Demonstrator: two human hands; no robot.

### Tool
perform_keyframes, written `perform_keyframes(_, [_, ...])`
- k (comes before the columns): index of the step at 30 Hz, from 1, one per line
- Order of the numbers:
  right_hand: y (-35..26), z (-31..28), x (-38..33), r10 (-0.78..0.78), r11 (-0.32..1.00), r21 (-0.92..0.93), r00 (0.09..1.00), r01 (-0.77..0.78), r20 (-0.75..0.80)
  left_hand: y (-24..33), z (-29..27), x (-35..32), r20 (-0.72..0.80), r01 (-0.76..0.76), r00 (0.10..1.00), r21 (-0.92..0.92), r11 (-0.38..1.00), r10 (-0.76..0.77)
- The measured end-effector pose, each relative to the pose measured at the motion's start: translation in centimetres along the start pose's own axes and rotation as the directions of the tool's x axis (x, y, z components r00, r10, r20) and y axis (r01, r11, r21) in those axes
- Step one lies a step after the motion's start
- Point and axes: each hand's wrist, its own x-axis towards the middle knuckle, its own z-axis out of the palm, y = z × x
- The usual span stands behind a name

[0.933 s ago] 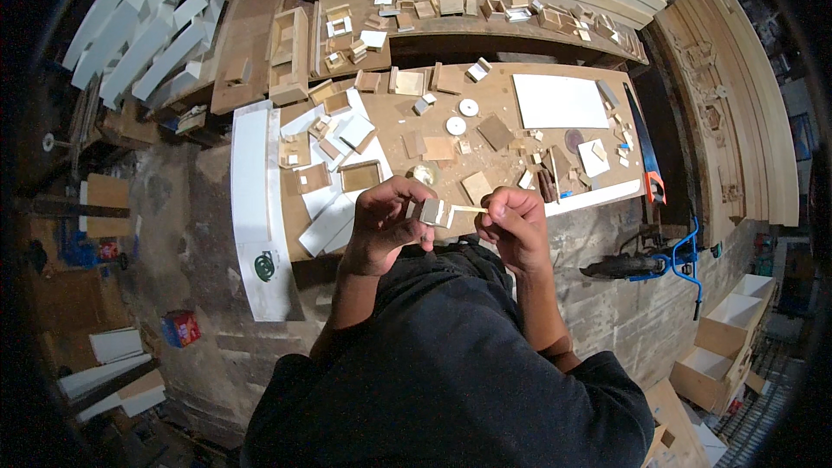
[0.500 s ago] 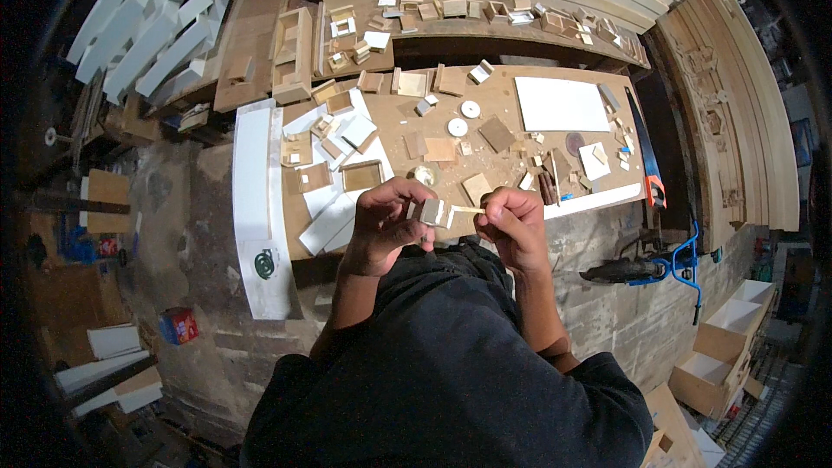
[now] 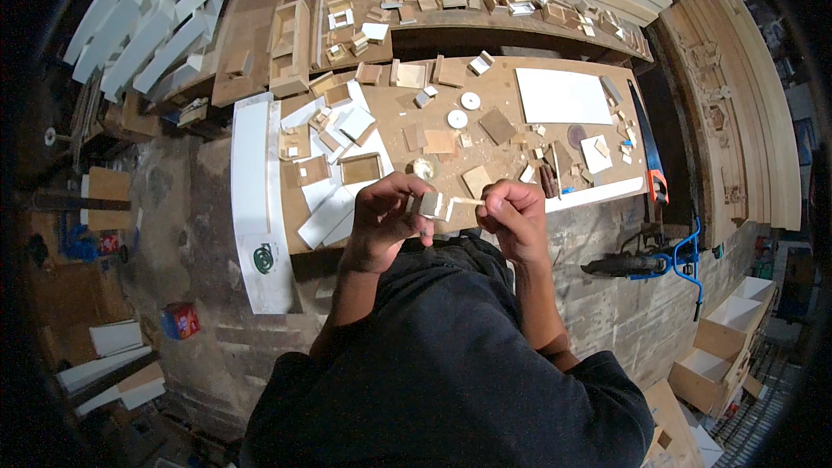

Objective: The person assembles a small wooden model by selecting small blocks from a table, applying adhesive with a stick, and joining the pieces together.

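Note:
Above the front edge of the bench, my left hand (image 3: 381, 221) grips a small wooden piece (image 3: 431, 205) with pale edges, between thumb and fingers. A thin light wooden stick (image 3: 469, 202) is pinched in my right hand (image 3: 517, 221). The stick's white-smeared tip meets or nearly meets the right edge of the small piece; exact contact is too small to tell. Just beyond my left hand stands a small round tub (image 3: 424, 170) with whitish stuff inside. Part of the wooden piece is hidden by my left fingers.
Small wooden boxes and white panels (image 3: 351, 169) cover the bench's left side. A large white board (image 3: 563, 96) lies at the back right, and a handsaw (image 3: 657, 186) along the right edge. More little boxes line a shelf (image 3: 520, 24) behind. A blue bicycle (image 3: 685, 262) stands at right.
The small wooden piece has turned slightly in my left hand, showing a paler face. The stick's tip has shifted a little against its edge. Both grips stay the same.

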Motion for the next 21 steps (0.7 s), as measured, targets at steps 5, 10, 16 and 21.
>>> perform_keyframes(5, [0.5,0.0,0.4,-0.052,0.998,0.038,0.998,0.050,0.030,0.3,0.2,0.2,-0.039,0.010,0.999,-0.047,0.999,-0.012])
perform_keyframes(10, [0.8,0.3,1.1,-0.050,0.998,0.046,0.998,0.048,0.043,0.4,-0.2,0.1,-0.077,0.006,0.997,-0.050,0.999,-0.010])
perform_keyframes(16, [1.3,1.1,1.9,-0.023,0.999,0.033,0.999,0.021,0.048,0.7,-2.0,-0.1,-0.119,0.018,0.993,-0.054,0.998,-0.025])
perform_keyframes(21, [2.0,1.6,2.7,-0.051,0.984,-0.166,0.992,0.070,0.114,1.1,-3.0,0.2,-0.172,-0.009,0.985,0.055,0.998,0.018])
